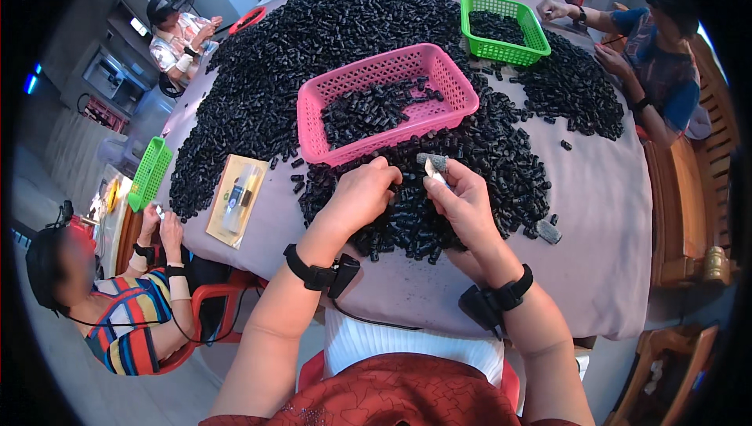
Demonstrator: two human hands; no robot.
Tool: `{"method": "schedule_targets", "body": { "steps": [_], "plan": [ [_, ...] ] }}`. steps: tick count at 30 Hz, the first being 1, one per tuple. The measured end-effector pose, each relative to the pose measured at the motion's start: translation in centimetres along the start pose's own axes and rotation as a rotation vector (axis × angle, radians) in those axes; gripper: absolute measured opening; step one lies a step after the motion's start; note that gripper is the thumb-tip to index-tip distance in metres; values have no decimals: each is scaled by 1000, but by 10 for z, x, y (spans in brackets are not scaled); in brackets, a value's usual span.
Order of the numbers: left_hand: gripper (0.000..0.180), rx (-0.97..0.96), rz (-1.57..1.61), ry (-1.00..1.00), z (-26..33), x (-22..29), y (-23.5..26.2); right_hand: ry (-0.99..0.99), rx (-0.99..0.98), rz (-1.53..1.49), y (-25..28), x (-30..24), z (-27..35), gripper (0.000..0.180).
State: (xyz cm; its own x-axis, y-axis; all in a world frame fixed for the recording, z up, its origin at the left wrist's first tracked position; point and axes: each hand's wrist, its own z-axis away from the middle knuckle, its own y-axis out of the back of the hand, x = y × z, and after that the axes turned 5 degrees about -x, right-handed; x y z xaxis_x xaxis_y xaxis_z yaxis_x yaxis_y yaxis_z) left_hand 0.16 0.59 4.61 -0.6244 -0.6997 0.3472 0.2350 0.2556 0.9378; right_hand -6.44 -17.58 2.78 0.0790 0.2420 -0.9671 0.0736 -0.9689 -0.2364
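My right hand (464, 197) is closed, with a small white pointed tool (433, 174) pinched between thumb and fingers. A grey, rough cylindrical piece (431, 161) sits at the index fingertip; whether it is held or worn there I cannot tell. Just to the left, my left hand (356, 195) has its fingers curled together over the heap of small black cylindrical parts (407, 226). Anything between those fingertips is too small or hidden to make out. Beyond both hands stands a pink perforated basket (380, 148), partly filled with the same black parts.
A grey piece (548, 231) lies on the cloth-covered table (599, 222) at right. A green basket (505, 52) stands farther back; another green basket (150, 174) is at the left edge. A packaged item (235, 200) lies left of my hands. Several people sit around the table.
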Motion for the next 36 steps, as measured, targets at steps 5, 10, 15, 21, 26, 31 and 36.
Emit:
{"method": "schedule_targets", "body": {
  "steps": [5,10,15,21,26,31,36],
  "plan": [
    [20,-6,-67,-17,-5,7,3,-1,14,18,2,1,-1,19],
    [19,147,-40,-68,-2,-1,-3,-31,1,11,2,2,-3,20],
    [10,5,1061,116,-1,13,6,-48,7,21,3,0,0,20],
    [17,67,1341,8,-6,-1,-12,-75,13,15,-2,-1,-1,22],
    [19,109,1503,42,-6,2,-15,-85,19,-10,-4,-3,0,24],
    [17,139,1557,39,-4,-5,-24,-38,-36,62,-5,-4,1,26],
    [21,185,1605,113,-5,-6,-27,-80,-85,106,-6,-7,3,27]
  ]
}}
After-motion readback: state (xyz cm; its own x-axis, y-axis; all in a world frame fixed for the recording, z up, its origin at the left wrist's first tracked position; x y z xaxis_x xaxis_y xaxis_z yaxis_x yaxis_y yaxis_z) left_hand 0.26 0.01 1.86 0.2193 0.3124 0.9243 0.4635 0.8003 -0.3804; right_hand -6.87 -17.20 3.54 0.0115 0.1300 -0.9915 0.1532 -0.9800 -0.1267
